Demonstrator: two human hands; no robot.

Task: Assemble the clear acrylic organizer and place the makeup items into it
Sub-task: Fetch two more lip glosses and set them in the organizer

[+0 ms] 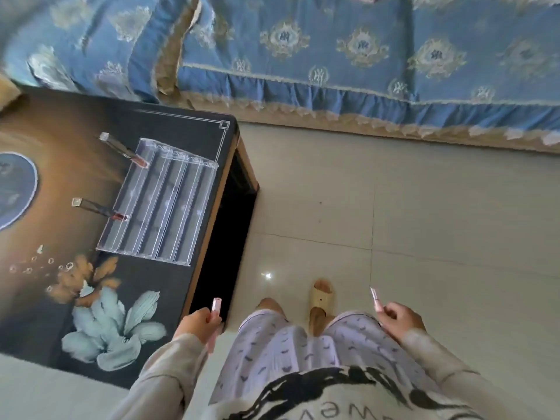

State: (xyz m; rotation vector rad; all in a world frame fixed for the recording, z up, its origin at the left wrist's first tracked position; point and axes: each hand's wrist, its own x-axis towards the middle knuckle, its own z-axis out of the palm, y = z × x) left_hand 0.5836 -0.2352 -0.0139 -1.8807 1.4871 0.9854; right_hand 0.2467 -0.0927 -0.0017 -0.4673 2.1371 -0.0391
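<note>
The clear acrylic organizer (pixel 160 204), a stepped rack with several long channels, stands on the dark floral table (pixel 60 313) near its right edge. Two lip gloss tubes stick out of its left side, one at the top (pixel 122 150) and one lower (pixel 100 209). My left hand (pixel 198 324) is closed around a pink tube (pixel 215 309) just off the table's near right corner. My right hand (pixel 401 318) grips another pink tube (pixel 375 297) over the floor, far to the right of the organizer.
A blue patterned sofa cover (pixel 363 56) with lace trim runs along the back. Pale floor tiles (pixel 424 222) fill the right side. My foot in a tan slipper (pixel 321 301) rests on the tiles. A round blue motif (pixel 15 189) marks the table's left.
</note>
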